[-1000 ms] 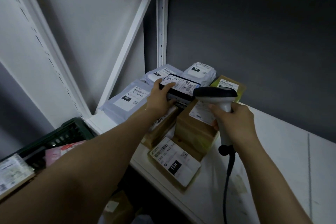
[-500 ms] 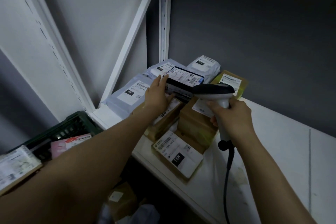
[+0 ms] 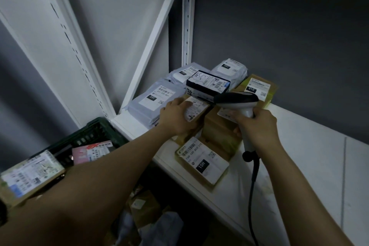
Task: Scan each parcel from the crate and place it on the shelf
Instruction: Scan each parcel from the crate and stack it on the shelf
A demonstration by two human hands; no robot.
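step: shelving | black parcel [image 3: 207,86] seated on shelf [image 3: 299,146] stack | left hand [image 3: 175,119] laid loosely on brown parcel [image 3: 196,110] | right hand [image 3: 259,128] clamped round scanner [image 3: 235,99] | stack to be squared, labels kept upward

Left grip [image 3: 177,118], right grip [image 3: 257,126]: bare hands. Forearms [image 3: 119,166] bare, uncovered up to frame edge.

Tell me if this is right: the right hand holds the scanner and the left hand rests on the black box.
No. In the head view the left hand rests on a brown parcel in front of the black box. The right hand does hold the scanner.
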